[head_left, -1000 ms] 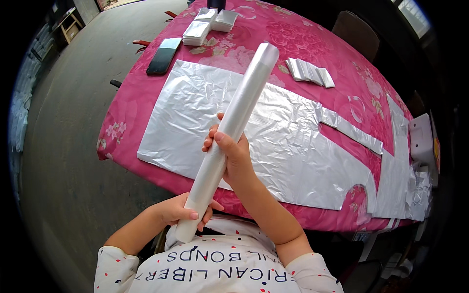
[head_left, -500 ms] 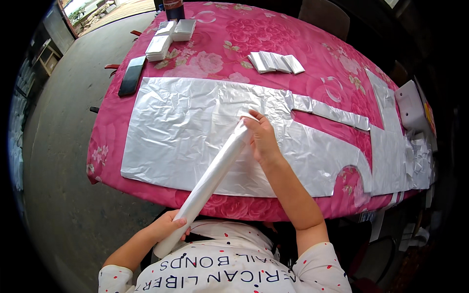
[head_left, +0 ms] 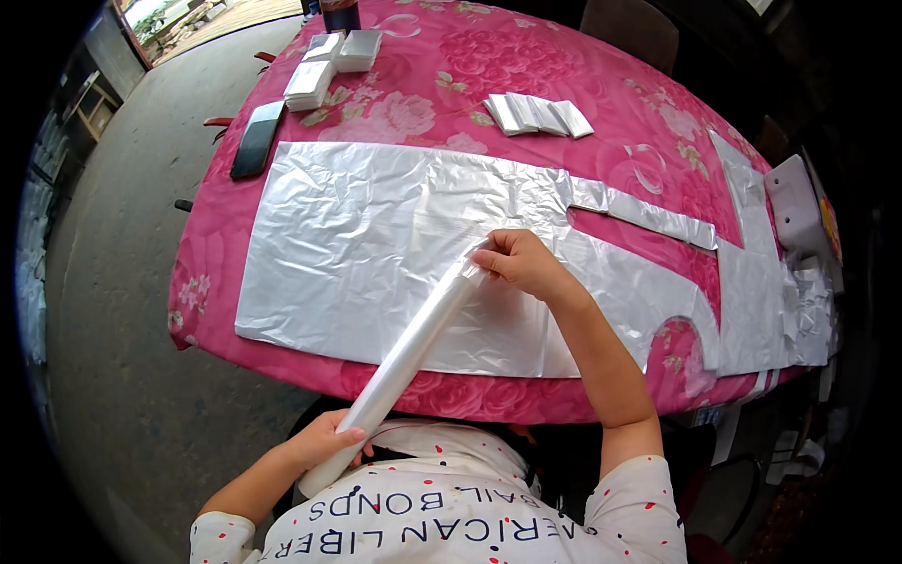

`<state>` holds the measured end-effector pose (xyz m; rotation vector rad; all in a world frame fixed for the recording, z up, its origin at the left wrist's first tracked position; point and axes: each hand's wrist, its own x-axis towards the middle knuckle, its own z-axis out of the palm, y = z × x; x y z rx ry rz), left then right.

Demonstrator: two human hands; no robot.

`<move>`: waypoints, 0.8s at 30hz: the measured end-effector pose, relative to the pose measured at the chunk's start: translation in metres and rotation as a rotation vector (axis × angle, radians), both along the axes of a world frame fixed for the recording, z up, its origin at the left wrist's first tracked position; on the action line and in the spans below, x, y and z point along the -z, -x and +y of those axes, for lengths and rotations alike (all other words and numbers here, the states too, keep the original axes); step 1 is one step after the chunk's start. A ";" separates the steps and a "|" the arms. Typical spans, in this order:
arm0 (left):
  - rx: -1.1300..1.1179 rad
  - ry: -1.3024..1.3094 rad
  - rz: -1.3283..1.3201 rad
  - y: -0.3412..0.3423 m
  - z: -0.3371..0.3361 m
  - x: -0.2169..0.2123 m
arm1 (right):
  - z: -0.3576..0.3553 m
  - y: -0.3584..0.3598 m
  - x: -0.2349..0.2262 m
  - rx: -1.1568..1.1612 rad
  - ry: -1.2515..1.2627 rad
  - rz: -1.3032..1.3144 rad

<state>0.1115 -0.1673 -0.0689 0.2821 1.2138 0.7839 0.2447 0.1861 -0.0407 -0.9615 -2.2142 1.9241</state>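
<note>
A long, narrow strip of folded white plastic film (head_left: 406, 355) slants between my hands, over the near edge of the table. My left hand (head_left: 329, 440) is wrapped round its lower end, close to my body. At the upper end my right hand (head_left: 528, 263) pinches the film between thumb and fingers. Beneath the strip, a stack of flat silvery-white plastic bags with handle cut-outs (head_left: 319, 244) is spread across the table. One narrow handle reaches right, toward another sheet of the same plastic (head_left: 747, 310).
The table has a pink flowered cloth (head_left: 526, 56). Small folded plastic packets (head_left: 537, 115) lie fanned out beyond the bags. Stacks of packets (head_left: 310, 85) stand far left, near a phone (head_left: 256, 141) and a dark bottle (head_left: 340, 15). A white box (head_left: 794, 197) sits at the right edge.
My right hand has turned over and shifted slightly right, its fingers now curled down into a pinch at the strip's upper end. My left hand keeps its hold at the lower end.
</note>
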 end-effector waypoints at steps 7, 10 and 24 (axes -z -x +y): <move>0.174 0.078 -0.044 0.020 -0.014 -0.020 | 0.119 -0.088 0.021 0.555 -0.513 0.016; 0.339 0.066 -0.110 0.042 -0.018 -0.029 | 0.152 -0.135 0.016 0.602 -0.773 -0.121; 0.646 -1.144 1.626 0.009 0.177 -0.061 | 0.081 -0.021 0.014 0.251 -0.290 0.152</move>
